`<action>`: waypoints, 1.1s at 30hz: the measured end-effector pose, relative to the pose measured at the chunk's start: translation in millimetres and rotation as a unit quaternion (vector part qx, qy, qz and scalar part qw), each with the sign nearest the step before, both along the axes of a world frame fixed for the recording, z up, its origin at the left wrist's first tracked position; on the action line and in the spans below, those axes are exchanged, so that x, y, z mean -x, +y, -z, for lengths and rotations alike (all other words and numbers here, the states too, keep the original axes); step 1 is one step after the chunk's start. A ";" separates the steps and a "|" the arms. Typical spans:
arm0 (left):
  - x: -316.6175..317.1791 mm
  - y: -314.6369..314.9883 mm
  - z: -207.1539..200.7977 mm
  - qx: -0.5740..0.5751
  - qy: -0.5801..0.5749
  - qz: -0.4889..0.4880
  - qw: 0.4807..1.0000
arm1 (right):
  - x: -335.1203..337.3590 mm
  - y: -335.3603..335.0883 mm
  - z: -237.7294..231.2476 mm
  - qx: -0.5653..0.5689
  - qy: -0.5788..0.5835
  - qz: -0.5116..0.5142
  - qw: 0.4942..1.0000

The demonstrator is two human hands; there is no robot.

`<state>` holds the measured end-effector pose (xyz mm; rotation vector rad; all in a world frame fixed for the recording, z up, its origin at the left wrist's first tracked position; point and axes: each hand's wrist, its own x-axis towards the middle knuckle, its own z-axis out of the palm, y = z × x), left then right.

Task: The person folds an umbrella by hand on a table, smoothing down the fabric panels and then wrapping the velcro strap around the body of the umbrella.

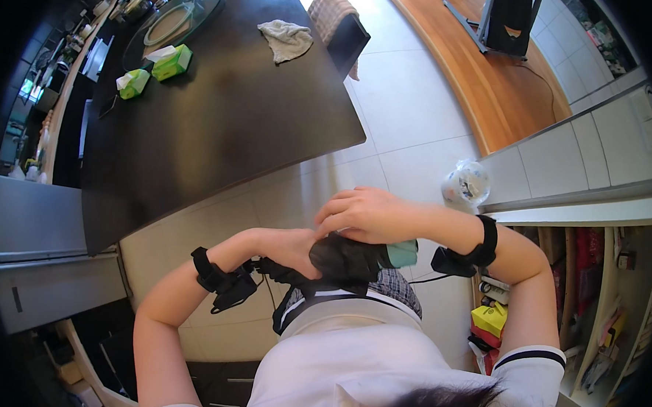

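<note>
In front of my waist is a dark, crumpled fabric-like bundle [345, 262] with a teal piece [402, 253] at its right end. Its exact kind cannot be made out. My left hand [294, 250] grips the bundle's left end, its fingers partly hidden by it. From above, my right hand [366, 214] bends over the top, fingers curled and pressed down near the left hand. Both wrists wear black straps with small black devices.
Ahead on the left stands a dark table [226, 139] bearing two green tissue packs [172, 63], a grey cloth [286, 41] and a glass turntable. A draped chair [342, 31] is beyond it. A bag-lined bin [467, 183] and open shelves [594, 291] are on the right.
</note>
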<state>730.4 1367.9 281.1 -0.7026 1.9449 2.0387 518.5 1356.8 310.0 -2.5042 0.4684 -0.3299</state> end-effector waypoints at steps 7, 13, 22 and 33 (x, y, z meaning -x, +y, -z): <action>-1.8 -0.7 -31.5 -0.116 -0.014 0.016 0.993 | 13.7 -26.5 26.4 -0.475 0.058 -0.083 0.874; -8.3 5.7 -20.8 -0.152 0.129 -0.100 0.975 | 20.4 -11.8 22.9 -0.560 -0.057 -0.071 0.823; -5.3 -10.4 -43.6 -0.221 0.054 -0.208 0.951 | 28.4 19.6 61.2 -0.364 -0.207 0.185 0.889; 3.8 -16.8 -35.6 -0.168 0.097 -0.309 0.931 | 29.6 32.9 66.4 -0.525 -0.215 0.259 0.782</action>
